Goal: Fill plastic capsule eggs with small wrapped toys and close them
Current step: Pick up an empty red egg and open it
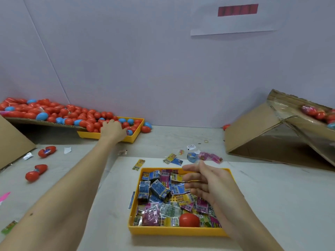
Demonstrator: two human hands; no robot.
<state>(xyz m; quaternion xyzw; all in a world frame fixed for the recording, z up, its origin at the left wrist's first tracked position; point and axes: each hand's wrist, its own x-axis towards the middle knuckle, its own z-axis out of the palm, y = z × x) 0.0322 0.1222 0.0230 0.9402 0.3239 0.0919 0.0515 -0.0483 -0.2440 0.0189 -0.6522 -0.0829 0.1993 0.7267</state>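
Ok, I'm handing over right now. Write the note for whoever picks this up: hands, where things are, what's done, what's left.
Left hand: reaching into the far yellow tray of red and blue capsule eggs; its fingers are hidden, so the grip is unclear.
Right hand: open, hovering over the near yellow tray of wrapped toys, holding nothing.
One red egg lies in the toy tray. Two opened red eggs lie on the table at left.
Done: some eggs sit in the cardboard box at right, seemingly finished.
Left: take an egg, pick a toy, fill, close, and repeat.
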